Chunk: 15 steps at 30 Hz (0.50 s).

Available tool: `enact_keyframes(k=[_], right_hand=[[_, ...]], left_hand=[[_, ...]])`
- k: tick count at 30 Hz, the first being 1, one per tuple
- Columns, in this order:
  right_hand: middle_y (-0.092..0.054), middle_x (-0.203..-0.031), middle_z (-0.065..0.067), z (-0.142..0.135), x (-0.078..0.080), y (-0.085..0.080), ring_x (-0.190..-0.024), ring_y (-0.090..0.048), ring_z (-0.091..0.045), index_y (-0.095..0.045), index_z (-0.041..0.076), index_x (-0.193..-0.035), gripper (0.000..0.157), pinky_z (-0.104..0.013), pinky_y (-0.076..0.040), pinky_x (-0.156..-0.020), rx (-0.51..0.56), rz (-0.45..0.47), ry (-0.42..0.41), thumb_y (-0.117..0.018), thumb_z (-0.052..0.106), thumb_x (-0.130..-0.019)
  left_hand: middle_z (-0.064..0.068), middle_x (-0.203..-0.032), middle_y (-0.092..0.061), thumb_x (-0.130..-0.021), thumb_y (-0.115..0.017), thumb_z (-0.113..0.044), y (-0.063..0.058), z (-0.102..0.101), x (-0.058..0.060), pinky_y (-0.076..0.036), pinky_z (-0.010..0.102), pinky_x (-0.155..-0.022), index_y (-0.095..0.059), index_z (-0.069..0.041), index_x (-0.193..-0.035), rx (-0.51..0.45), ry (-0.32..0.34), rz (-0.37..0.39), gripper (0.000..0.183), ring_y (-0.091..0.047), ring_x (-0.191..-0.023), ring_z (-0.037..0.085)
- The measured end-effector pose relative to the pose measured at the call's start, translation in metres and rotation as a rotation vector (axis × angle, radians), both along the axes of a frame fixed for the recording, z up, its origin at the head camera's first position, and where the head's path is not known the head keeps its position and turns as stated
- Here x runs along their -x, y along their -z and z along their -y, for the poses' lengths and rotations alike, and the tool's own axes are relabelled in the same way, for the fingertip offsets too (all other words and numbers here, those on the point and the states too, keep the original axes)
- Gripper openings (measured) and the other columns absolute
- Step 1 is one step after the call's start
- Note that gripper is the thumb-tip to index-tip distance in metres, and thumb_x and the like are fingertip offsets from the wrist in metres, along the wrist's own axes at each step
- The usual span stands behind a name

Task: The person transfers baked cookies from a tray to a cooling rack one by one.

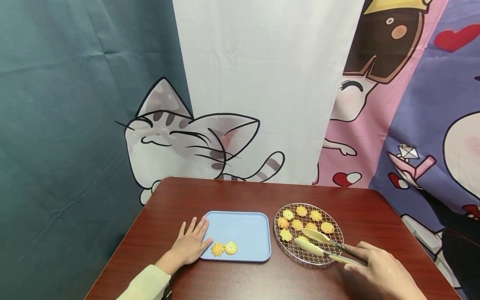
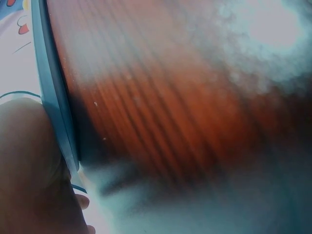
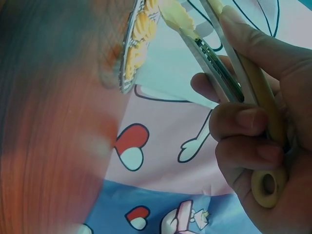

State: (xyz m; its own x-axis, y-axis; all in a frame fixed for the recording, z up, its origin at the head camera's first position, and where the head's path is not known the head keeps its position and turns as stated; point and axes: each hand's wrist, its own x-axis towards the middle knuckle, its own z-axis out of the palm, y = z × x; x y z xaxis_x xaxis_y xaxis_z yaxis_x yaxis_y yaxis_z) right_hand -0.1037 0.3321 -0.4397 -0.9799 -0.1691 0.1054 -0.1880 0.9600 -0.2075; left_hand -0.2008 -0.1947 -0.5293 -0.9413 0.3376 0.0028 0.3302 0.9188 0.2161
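In the head view my right hand [image 1: 380, 266] grips a pair of tongs [image 1: 339, 248] with cream tips. Those tips are spread apart over the near side of a round wire rack [image 1: 313, 259] that carries several golden cookies [image 1: 297, 225]. The right wrist view shows the fingers curled round the handles, with the ring end [image 3: 269, 187] by the palm. My left hand [image 1: 189, 243] rests with straight, spread fingers at the left edge of a light blue tray [image 1: 243, 233]. Two cookies [image 1: 224, 248] lie side by side near the tray's front edge.
A dark red-brown wooden table [image 1: 225, 283] bears the tray and the rack, which stand side by side with a narrow gap. Behind the table hangs a printed cloth [image 1: 262, 83] with cartoon figures. The left wrist view mostly holds blurred tabletop.
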Motion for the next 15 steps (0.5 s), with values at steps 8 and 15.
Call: enact_keyframes(k=[8, 15], right_hand=[[-0.050, -0.086, 0.019, 0.013, 0.000, -0.001, -0.071, -0.043, 0.002, -0.078, 0.024, -0.115, 0.048, -0.026, -0.036, -0.059, 0.019, -0.120, -0.051, -0.087, 0.046, -0.073], [-0.054, -0.092, 0.019, 0.025, 0.002, -0.001, -0.074, -0.046, 0.003, -0.078, 0.026, -0.116, 0.048, -0.026, -0.039, -0.058, 0.051, -0.176, -0.097, -0.089, 0.041, -0.072]], left_hand=[[0.010, -0.167, -0.025, -0.107, -0.040, -0.049, -0.004, -0.002, -0.003, -0.010, 0.066, -0.119, -0.032, -0.006, -0.159, 0.026, -0.002, 0.005, 0.068, -0.017, -0.153, 0.041], [0.009, -0.167, -0.024, -0.107, -0.041, -0.050, -0.002, -0.001, -0.002, -0.009, 0.066, -0.119, -0.031, -0.007, -0.159, 0.025, -0.004, 0.011, 0.068, -0.017, -0.154, 0.041]])
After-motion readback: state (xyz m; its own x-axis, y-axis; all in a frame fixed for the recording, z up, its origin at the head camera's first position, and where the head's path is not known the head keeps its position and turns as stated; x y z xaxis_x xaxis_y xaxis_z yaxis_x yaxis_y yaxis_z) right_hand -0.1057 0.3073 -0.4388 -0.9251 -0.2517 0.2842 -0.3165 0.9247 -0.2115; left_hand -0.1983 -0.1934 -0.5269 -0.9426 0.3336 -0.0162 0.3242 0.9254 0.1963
